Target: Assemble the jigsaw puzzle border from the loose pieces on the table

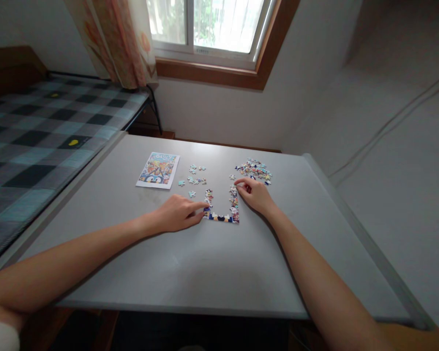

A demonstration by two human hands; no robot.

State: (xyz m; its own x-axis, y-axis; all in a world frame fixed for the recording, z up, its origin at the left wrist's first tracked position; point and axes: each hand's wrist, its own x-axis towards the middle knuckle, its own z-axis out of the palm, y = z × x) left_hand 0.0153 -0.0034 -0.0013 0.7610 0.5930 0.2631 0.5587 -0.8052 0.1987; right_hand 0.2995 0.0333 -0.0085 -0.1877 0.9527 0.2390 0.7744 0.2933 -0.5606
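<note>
A partly joined jigsaw puzzle (221,219) lies on the table as a U-shaped border, with a bottom row and two upright sides. My left hand (177,213) rests at its left side, index finger and thumb stretched out, fingertips touching the lower left pieces. At the top of the right side, my right hand (255,195) has thumb and index finger brought close together on a puzzle piece (233,188), which the fingertips partly cover. Beyond that hand is a heap of loose puzzle pieces (254,168). Several single pieces (193,180) lie left of the border.
A printed picture sheet (158,170) lies on the white table (161,278), left of the loose pieces. A bed with a checked cover (58,114) stands along the left. Behind the table are a curtain (120,44) and a window (219,24). A cable hangs along the right wall.
</note>
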